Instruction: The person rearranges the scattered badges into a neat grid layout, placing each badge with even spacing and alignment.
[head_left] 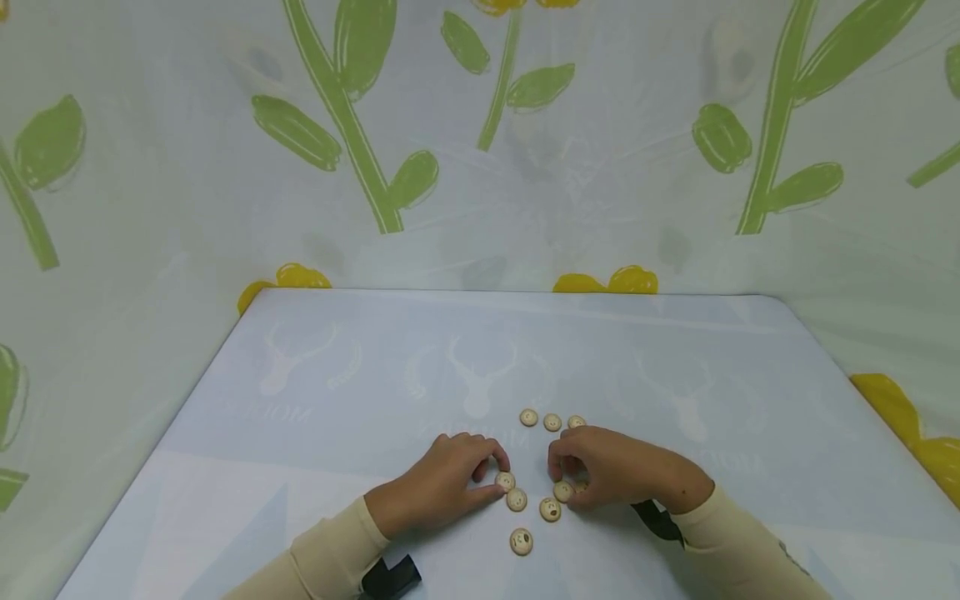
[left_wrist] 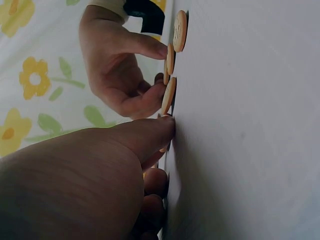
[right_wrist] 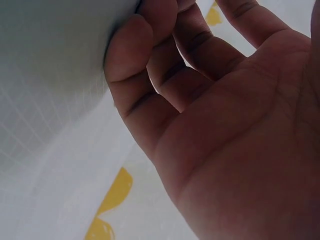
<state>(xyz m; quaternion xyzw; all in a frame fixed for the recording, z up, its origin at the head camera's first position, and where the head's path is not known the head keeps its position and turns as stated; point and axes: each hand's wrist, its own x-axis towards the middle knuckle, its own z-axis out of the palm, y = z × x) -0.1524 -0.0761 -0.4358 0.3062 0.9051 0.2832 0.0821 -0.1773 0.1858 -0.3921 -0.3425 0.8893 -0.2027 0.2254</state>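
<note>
My left hand (head_left: 453,479) pinches a small round wooden disc (head_left: 505,481) between thumb and forefinger, low on the table. A second wooden disc, with dark marks on its face (head_left: 516,500), overlaps its near edge. Across from it, my right hand (head_left: 611,468) has thumb and forefinger around another disc (head_left: 563,491). One more disc sits partly hidden beneath that hand. Close in front lies a disc with a dark spot (head_left: 550,509). The left wrist view shows the right hand (left_wrist: 122,70) beside discs (left_wrist: 169,95) seen edge-on. In the right wrist view only palm and curled fingers (right_wrist: 131,47) show.
Three discs form a short row behind my hands, the middle one (head_left: 552,422) included; the rightmost is partly covered by my right hand. A single disc (head_left: 521,542) lies nearer to me. The pale table (head_left: 360,375) meets a flower-patterned cloth (head_left: 600,192) at its back edge.
</note>
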